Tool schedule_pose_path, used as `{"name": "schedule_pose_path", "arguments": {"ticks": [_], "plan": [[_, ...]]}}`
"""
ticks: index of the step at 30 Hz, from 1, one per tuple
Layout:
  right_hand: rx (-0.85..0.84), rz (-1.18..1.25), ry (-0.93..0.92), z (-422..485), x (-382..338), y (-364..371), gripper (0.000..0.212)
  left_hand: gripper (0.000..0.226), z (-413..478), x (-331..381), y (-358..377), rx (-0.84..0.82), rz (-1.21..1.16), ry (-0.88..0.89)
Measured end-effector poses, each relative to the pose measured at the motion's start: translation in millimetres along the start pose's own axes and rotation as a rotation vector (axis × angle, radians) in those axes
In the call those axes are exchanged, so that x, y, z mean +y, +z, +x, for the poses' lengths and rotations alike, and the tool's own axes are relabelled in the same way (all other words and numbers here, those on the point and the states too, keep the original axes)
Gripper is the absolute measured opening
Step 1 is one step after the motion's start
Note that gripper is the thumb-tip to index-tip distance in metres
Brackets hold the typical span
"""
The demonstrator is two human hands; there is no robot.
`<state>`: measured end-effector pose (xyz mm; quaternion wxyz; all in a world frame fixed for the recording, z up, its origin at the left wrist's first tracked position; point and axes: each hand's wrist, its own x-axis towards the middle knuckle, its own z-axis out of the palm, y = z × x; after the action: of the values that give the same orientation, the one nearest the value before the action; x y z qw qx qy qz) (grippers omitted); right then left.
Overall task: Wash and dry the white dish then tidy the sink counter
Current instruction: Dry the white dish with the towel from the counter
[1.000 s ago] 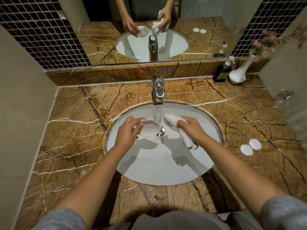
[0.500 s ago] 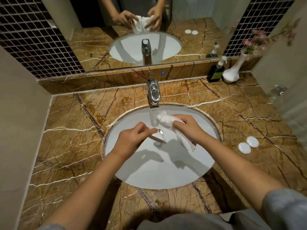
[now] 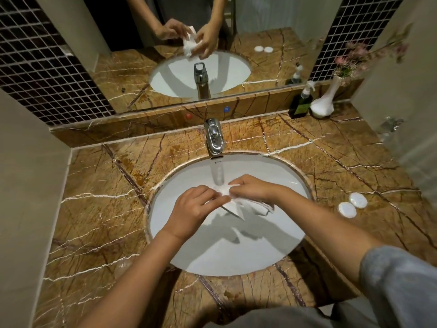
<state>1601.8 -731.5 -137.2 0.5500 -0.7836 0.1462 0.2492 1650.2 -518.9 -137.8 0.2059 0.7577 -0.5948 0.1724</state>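
Both hands meet over the white sink basin point(image 3: 286, 178), just below the faucet point(image 3: 214, 137). My left hand point(image 3: 192, 210) grips a small white dish point(image 3: 233, 209); only its tilted edge shows past my fingers. My right hand point(image 3: 254, 188) is closed on a crumpled white cloth point(image 3: 223, 190) and presses it against the dish. The cloth's loose end hangs below my right wrist. The mirror shows the same hands with the cloth bunched between them.
Two small round white discs point(image 3: 347, 209) lie on the brown marble counter point(image 3: 99, 209) right of the basin. A dark pump bottle point(image 3: 301, 104) and a white vase point(image 3: 322, 104) with pink flowers stand at the back right corner. Walls close in on both sides.
My hands have come together: the right hand brought the cloth onto the dish, which the left hand tilted and now mostly covers. The camera view shifted slightly.
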Motion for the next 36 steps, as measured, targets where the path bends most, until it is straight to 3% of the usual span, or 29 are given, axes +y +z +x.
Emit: {"name": "schedule_pose_path", "arguments": {"ticks": [6, 11, 15, 18, 23, 26, 31, 36], "plan": [[0.319, 0.122, -0.144, -18, 6, -6, 0.016, 0.034, -8, -12, 5, -0.013, -0.021, -0.146], [0.251, -0.014, -0.293, -31, -2, 11, 0.034, 0.008, -11, -14, 11, -0.008, -0.143, -0.292], [0.275, -0.077, -0.304, -36, 10, 20, 0.032, 0.01, -22, -14, 12, -0.013, -0.202, -0.409], [0.286, -0.2, -0.262, -36, 20, 18, 0.029, 0.012, -38, -15, 10, 0.013, -0.286, -0.674], [0.308, -0.311, -0.172, -24, 22, 38, 0.024, 0.021, -66, -30, -2, 0.266, -0.521, -1.344], [0.329, -0.286, -0.153, -4, 9, 74, 0.028, 0.029, -80, -36, -14, 0.455, -0.636, -1.592], [0.286, -0.229, -0.183, 33, -28, 153, 0.027, 0.026, -114, -42, -44, 0.732, -0.781, -1.766], [0.225, -0.243, -0.202, 62, -73, 247, 0.047, 0.029, -169, -51, -85, 0.877, -0.718, -1.846]]}}
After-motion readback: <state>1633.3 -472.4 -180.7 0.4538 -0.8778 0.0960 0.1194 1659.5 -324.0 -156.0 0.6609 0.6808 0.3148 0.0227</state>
